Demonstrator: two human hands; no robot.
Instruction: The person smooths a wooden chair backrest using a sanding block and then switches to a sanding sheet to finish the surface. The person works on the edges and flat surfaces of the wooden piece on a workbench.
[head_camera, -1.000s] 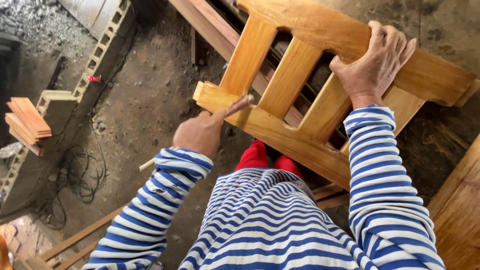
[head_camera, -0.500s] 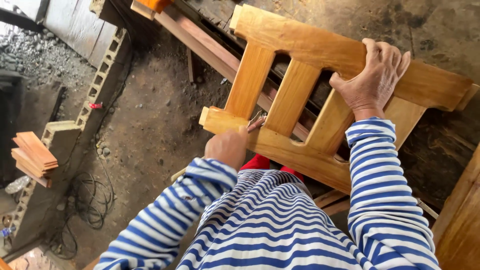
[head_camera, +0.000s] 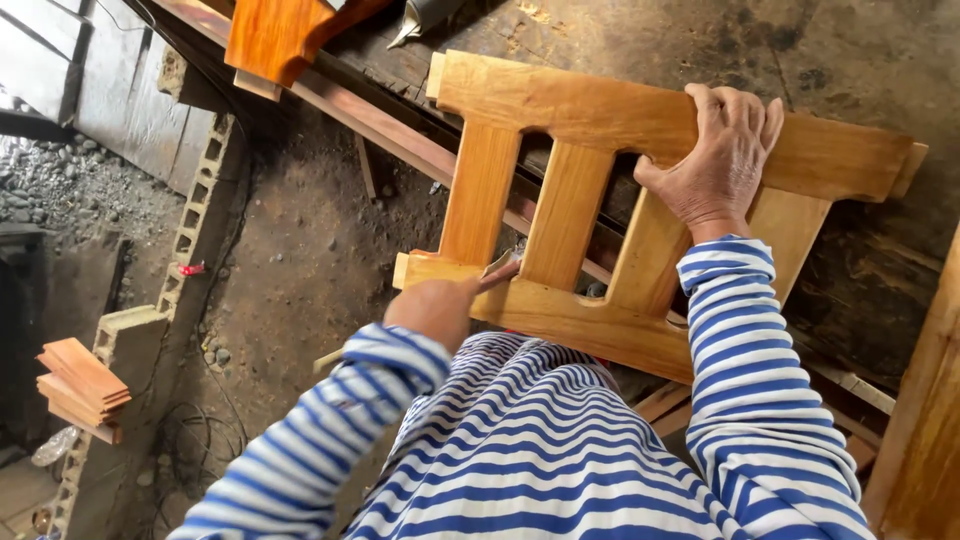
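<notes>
Wooden frame (head_camera: 600, 110) of honey-coloured varnished timber, two long rails joined by three flat slats, lying tilted across a dark, stained surface (head_camera: 860, 60) and jutting out past its near edge over the dirt floor (head_camera: 300, 250). Right hand (head_camera: 715, 165) clamped over the far rail, fingers wrapped across its top face, thumb hooked into the gap beside the third slat. Left hand (head_camera: 435, 308) closed around a brush (head_camera: 500, 270) (only its reddish ferrule end and pale bristles showing past the knuckles), tip touching the near rail just beside the foot of the first slat. Thin pale handle end poking out behind the left wrist. Blue-and-white striped sleeves (head_camera: 740, 350) on both arms.

At the far left corner of the surface, an orange-brown varnished board (head_camera: 275, 35) resting on reddish planks. Down on the floor, at the left, a row of hollow concrete blocks (head_camera: 195, 220), a small stack of reddish wood offcuts (head_camera: 80, 385) on top of one block, and coiled black cable (head_camera: 200, 440) nearby.
</notes>
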